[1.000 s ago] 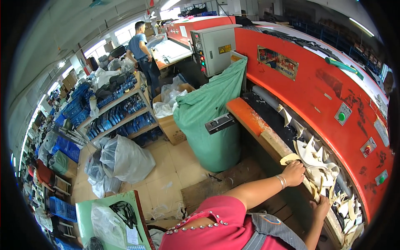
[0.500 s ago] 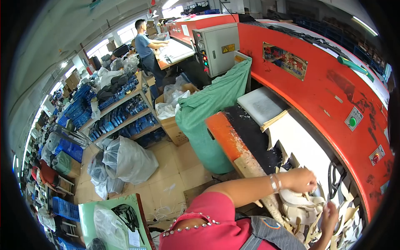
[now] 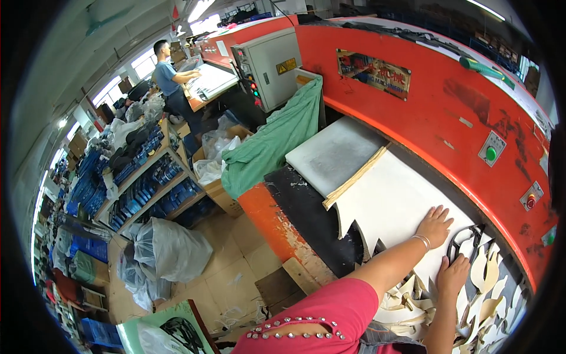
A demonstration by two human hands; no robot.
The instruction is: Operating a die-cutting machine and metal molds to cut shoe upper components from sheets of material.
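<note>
A big red machine [image 3: 436, 112] has a shiny gold plate [image 3: 374, 74] on its front, with big writing in rows and a picture on it. Left of it, a tall grey box [image 3: 277, 88] has a yellow sign [image 3: 286, 65] with black marks, too small to read. Near the right end of the red front are a green button [image 3: 490, 153] and a red button [image 3: 530, 202], each on a little pale plate.

A wide white sheet [image 3: 389, 194] lies flat on the table [image 3: 300, 203], in front of the red machine. Its near edge is cut into points and curves. The sheet is right under the left grip [image 3: 435, 227]. That grip is flat, palm down, with its fingers spread out. It presses on the sheet and pinches nothing. Silver bands [image 3: 421, 242] go around that wrist.

A thin black curved frame [image 3: 461, 235] lies by the sheet's right end. The right grip [image 3: 453, 274] is at the near end of this frame, with bent fingers. I cannot tell if it pinches the frame or only touches it.

Cream scraps [image 3: 486, 271] lie in a messy heap around the right grip. A smooth grey board [image 3: 336, 153] lies just past the sheet's left end.
</note>
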